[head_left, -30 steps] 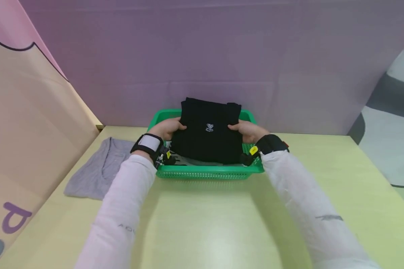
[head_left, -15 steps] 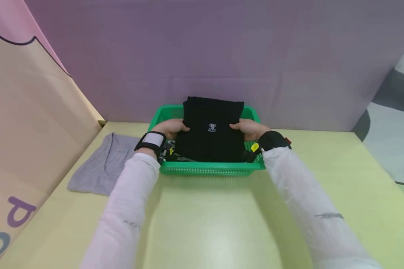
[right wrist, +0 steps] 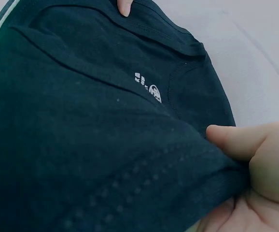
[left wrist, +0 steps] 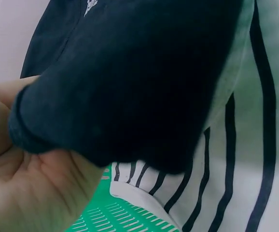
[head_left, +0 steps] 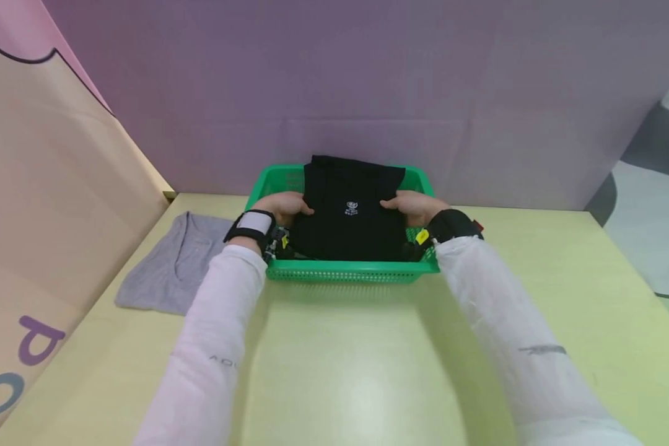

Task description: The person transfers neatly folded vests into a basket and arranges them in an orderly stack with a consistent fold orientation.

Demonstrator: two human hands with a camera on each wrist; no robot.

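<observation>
Head view: both hands hold a folded black cotton t-shirt w/ small white chest logo (head_left: 350, 207) over a green perforated plastic basket (head_left: 348, 271) at the far side of a pale yellow-green tabletop (head_left: 334, 359). Left hand (head_left: 279, 207) pinches the shirt's left edge, thumb on top, fingers under; right hand (head_left: 414, 207) grips the right edge the same way. Shirt's near part sits low in the basket, far edge over the back rim. Left wrist cam shows a white fabric w/ black stripes (left wrist: 245, 159) lying under it in the basket. Grey v-neck tee (head_left: 174, 266) lies flat on the table, left of the basket, apart from it. Shirt looks light, soft, floppy, not fragile; prob. unfolds if held at 1 side, so take it at both side edges w/ fingers underneath
</observation>
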